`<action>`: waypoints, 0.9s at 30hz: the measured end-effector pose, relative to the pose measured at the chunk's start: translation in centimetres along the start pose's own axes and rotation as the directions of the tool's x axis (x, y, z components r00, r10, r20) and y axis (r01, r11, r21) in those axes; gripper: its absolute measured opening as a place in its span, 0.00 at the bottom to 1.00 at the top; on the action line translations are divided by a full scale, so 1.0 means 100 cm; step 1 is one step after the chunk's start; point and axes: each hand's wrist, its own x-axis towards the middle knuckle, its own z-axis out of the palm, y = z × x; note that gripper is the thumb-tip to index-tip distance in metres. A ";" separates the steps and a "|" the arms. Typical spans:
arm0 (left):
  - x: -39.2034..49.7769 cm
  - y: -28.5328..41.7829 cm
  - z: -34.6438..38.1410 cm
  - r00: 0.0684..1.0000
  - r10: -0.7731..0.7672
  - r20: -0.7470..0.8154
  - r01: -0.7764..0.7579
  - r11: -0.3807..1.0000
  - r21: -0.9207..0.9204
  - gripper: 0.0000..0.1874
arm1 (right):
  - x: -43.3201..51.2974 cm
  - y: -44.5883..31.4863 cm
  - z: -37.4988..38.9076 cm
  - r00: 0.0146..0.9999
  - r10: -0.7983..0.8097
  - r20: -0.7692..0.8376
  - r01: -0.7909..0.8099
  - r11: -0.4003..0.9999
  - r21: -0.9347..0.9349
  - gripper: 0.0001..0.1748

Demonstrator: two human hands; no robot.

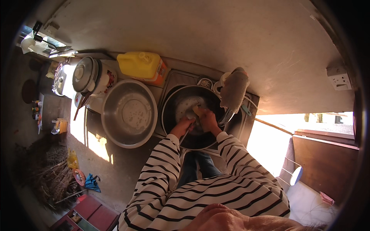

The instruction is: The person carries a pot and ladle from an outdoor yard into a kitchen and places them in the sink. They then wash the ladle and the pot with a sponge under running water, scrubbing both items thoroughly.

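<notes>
A large dark wok (170,130) sits over the sink (171,79), with some liquid and light suds in its bottom. Inside its rim, my left hand (182,127) grips a metal ladle or large spoon (190,113), whose thin handle runs back toward me. My right hand (207,120) holds a yellow sponge (197,110) against or close beside the utensil's head; the exact contact is hard to make out. Right of the wok, a metal faucet (227,117) rises with a greyish cloth (234,90) draped over it.
Left of the wok stands a wide metal basin (108,121) with water drops inside. Behind it are a yellow jug (138,65) and a lidded pot (84,74). A green-handled tool (246,110) lies by the faucet. Dry brushwood (55,173) covers floor at left.
</notes>
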 end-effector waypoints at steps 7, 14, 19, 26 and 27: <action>-0.037 -0.007 0.000 0.995 -0.044 0.094 0.057 0.988 -0.147 0.07 | 0.009 0.036 0.015 0.992 -0.071 0.106 0.106 0.920 -0.376 0.21; -0.061 -0.006 -0.002 0.997 0.036 -0.071 -0.051 0.974 -0.223 0.03 | 0.014 0.027 0.011 0.840 0.539 0.065 -0.542 0.838 0.066 0.20; -0.059 -0.011 0.004 0.991 0.032 -0.130 -0.051 0.987 -0.149 0.02 | -0.028 -0.023 0.035 0.965 -0.247 0.083 0.258 0.950 -0.173 0.16; -0.083 -0.011 0.021 1.000 0.009 -0.027 -0.011 0.997 -0.073 0.04 | -0.001 -0.008 0.026 0.941 0.179 0.288 -0.187 0.982 0.002 0.19; -0.083 -0.004 0.023 0.999 0.015 -0.045 -0.019 0.996 -0.091 0.04 | -0.004 -0.014 0.027 0.969 0.019 0.248 0.014 0.992 -0.128 0.19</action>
